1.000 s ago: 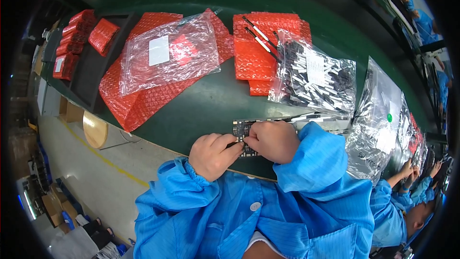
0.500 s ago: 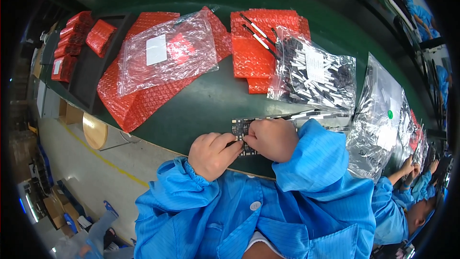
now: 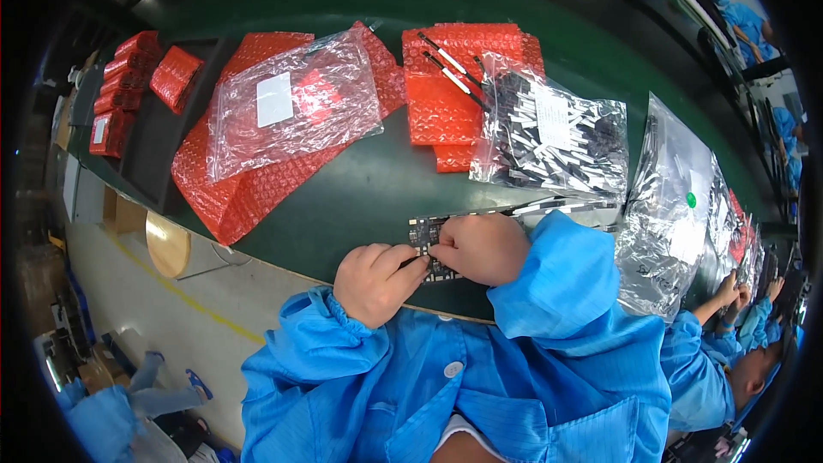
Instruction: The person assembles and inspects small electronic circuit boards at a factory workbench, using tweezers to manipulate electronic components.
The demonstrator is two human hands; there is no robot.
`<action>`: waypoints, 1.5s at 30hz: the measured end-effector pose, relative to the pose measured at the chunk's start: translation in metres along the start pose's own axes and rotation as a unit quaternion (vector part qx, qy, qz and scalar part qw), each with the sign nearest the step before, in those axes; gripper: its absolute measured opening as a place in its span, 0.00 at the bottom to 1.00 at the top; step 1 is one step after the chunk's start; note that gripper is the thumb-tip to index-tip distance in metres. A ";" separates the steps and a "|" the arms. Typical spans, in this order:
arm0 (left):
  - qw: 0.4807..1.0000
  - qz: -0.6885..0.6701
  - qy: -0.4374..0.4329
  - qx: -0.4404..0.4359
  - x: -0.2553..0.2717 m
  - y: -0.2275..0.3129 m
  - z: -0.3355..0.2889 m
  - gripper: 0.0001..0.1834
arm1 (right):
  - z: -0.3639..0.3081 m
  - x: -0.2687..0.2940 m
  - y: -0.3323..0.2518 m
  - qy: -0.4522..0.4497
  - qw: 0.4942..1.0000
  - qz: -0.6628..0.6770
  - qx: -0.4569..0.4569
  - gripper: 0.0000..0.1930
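Observation:
A small dark circuit board (image 3: pixel 425 233) lies on the green table (image 3: pixel 369 189) near its front edge. My left hand (image 3: pixel 377 281) rests at the board's near-left corner, fingers curled, fingertips touching it. My right hand (image 3: pixel 482 247) covers the board's right part, fingers bent and pressing on it. Most of the board is hidden under both hands. Whether either hand pinches a small part is hidden. Blue sleeves cover both forearms.
Red bubble-wrap sheets (image 3: pixel 225 178) and a clear bag (image 3: pixel 291 103) lie at the left. Two tweezers (image 3: pixel 450 69) rest on a red stack. A clear bag of black-and-white strips (image 3: pixel 553 133) and silver bags (image 3: pixel 669 223) sit at the right. A black tray (image 3: pixel 154 146) holds red packets. Another person (image 3: pixel 737 334) works at the right.
Both hands stay on the board; only slight shifts of the fingers show. Nothing else on the table has moved.

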State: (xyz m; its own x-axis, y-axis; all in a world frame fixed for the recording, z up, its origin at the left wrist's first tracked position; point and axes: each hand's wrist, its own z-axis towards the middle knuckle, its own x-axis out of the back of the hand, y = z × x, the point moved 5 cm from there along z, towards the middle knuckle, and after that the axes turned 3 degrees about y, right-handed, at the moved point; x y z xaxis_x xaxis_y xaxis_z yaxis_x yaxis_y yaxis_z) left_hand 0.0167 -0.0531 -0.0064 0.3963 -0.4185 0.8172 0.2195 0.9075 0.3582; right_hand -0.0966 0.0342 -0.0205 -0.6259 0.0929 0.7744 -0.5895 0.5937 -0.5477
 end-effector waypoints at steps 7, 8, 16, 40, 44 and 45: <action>1.000 -0.003 -0.009 0.004 -0.001 -0.002 0.000 0.11 | 0.002 -0.001 -0.001 0.001 1.000 -0.010 -0.002 0.10; 1.000 -0.002 -0.010 0.002 0.000 -0.001 0.001 0.11 | 0.002 -0.001 -0.001 0.001 1.000 -0.010 -0.002 0.10; 1.000 0.000 -0.012 0.000 -0.001 -0.002 -0.001 0.12 | 0.001 -0.003 -0.001 0.014 1.000 -0.016 0.009 0.10; 1.000 -0.003 -0.026 0.008 -0.004 -0.003 0.000 0.11 | 0.001 0.000 -0.006 0.020 0.999 -0.041 0.008 0.09; 1.000 -0.003 -0.019 0.007 -0.002 -0.004 0.002 0.11 | 0.001 -0.001 -0.005 0.032 0.998 -0.045 0.022 0.09; 1.000 -0.002 -0.019 0.005 -0.002 -0.004 0.003 0.11 | 0.001 -0.001 -0.006 0.037 0.998 -0.041 0.027 0.09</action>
State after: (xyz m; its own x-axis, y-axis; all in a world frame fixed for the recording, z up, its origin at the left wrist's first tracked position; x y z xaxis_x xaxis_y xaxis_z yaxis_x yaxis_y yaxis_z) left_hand 0.0127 -0.0560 -0.0081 0.3619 -0.4213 0.8316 0.2123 0.9058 0.3666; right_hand -0.0933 0.0297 -0.0185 -0.5361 0.1060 0.8375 -0.6653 0.5577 -0.4964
